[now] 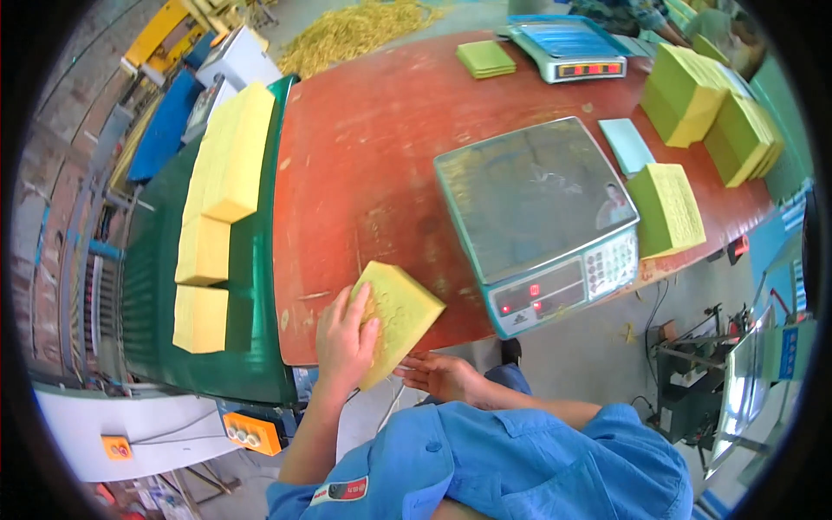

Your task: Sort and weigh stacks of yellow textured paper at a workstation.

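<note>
A thick stack of yellow paper sheets (400, 316) is tilted over the near edge of the red table. My left hand (345, 342) grips it, fingers spread along its left face and the thumb laid across it. Just beside the stack's lower right edge is my right hand (438, 374), palm turned up and fingers stretched toward the paper. Whether those fingertips touch it, I cannot tell. To the right of the stack stands a digital scale (537, 204) with a bare metal pan and lit red digits.
On the green conveyor belt (251, 368) at left stands a row of yellow stacks (230, 165). The red table (347, 130) also bears a second scale (563, 48), a thin yellow pile (485, 59), a pale blue pad (626, 146) and several stacks (685, 95) at right. Another person (624, 13) is beyond.
</note>
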### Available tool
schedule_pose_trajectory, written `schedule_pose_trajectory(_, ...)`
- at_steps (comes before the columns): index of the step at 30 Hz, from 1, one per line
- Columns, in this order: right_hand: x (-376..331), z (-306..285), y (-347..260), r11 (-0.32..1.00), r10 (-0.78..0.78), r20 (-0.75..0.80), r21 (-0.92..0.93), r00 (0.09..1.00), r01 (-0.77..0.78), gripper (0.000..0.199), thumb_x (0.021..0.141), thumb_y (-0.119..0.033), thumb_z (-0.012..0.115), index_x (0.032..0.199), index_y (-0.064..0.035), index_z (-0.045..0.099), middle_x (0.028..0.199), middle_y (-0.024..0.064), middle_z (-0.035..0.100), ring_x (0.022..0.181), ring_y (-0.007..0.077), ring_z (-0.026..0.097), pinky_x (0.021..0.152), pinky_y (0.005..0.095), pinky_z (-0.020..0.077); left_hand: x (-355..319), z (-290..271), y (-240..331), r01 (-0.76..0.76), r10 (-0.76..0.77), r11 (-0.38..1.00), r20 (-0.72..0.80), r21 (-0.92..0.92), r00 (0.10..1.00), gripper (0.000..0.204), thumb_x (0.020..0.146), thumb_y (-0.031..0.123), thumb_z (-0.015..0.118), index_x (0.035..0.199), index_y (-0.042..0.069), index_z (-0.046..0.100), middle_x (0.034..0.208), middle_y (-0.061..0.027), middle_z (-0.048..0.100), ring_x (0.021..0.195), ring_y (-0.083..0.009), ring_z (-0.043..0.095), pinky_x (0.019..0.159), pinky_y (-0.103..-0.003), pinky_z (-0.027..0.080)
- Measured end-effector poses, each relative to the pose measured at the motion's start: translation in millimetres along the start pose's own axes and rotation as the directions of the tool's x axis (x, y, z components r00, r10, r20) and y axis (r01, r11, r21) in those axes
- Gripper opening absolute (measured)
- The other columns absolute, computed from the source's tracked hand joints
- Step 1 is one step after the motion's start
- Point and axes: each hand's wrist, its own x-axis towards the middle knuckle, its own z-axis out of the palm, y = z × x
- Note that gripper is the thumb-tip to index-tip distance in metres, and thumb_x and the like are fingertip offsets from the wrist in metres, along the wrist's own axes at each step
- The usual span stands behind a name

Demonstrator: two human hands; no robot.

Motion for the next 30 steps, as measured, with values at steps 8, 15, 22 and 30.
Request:
schedule_pose_trajectory(8, -31.0, -6.3, -27.9, 0.655, -0.082, 0.076, -0.747, 0.994, 0.111, 0.028, 0.082, -0.009, 0.052, 0.104, -0.0001, 0.067, 0.094, 0.0038, 0.067, 0.093, 0.0158, 0.061, 0.079, 0.0305, 0.0475, -56.1, 10.6, 32.0, 0.366, -0.409, 0.876, -0.081, -0.315, 0.909, 0.044, 0.096, 0.018, 0.054, 0.136, 0.000, 0.049, 0.131, -0.0204, 0.055, 0.124, -0.0349, 0.051, 0.104, -0.042, 0.041)
schedule_pose_trajectory(15, -111.4, 98.4, -124.6, -0.356, -0.377, 0.619, -0.784, 0.689, 0.508, 0.013, 0.085, -0.014, 0.061, 0.096, -0.0077, 0.060, 0.084, 0.0146, 0.060, 0.085, 0.0330, 0.061, 0.074, 0.0433, 0.0494, 70.9, 27.3, 128.1, 0.203, -0.444, 0.319, 0.043, -0.926, 0.895, 0.047, 0.100, 0.023, 0.052, 0.141, 0.003, 0.043, 0.137, -0.0141, 0.053, 0.124, -0.0267, 0.052, 0.103, -0.038, 0.045)
schedule_pose_trajectory(22, -168.7, 158.9, -251.0, -0.804, -0.570, 0.814, -0.581, 0.114, 0.127, 0.039, 0.081, -0.020, 0.067, 0.118, -0.0095, 0.062, 0.123, 0.0149, 0.057, 0.104, 0.0345, 0.056, 0.090, 0.0463, 0.0446, 150.9, 83.8, 195.7, 0.023, -0.118, -0.306, 0.062, -0.952, 0.991, 0.053, 0.102, 0.034, 0.047, 0.145, 0.006, 0.038, 0.141, -0.0122, 0.049, 0.126, -0.0259, 0.052, 0.103, -0.040, 0.048)
schedule_pose_trajectory(30, -161.7, 140.3, -356.6, -0.765, -0.611, 0.735, -0.644, 0.293, 0.021, 0.039, 0.090, -0.022, 0.057, 0.127, -0.0083, 0.059, 0.133, 0.0146, 0.056, 0.125, 0.0356, 0.049, 0.104, 0.0475, 0.0378, 214.4, 118.9, 253.8, 0.196, -0.069, -0.586, 0.289, -0.786, 0.955, 0.056, 0.103, 0.045, 0.036, 0.147, 0.011, 0.035, 0.147, -0.0123, 0.043, 0.132, -0.0296, 0.047, 0.107, -0.050, 0.042)
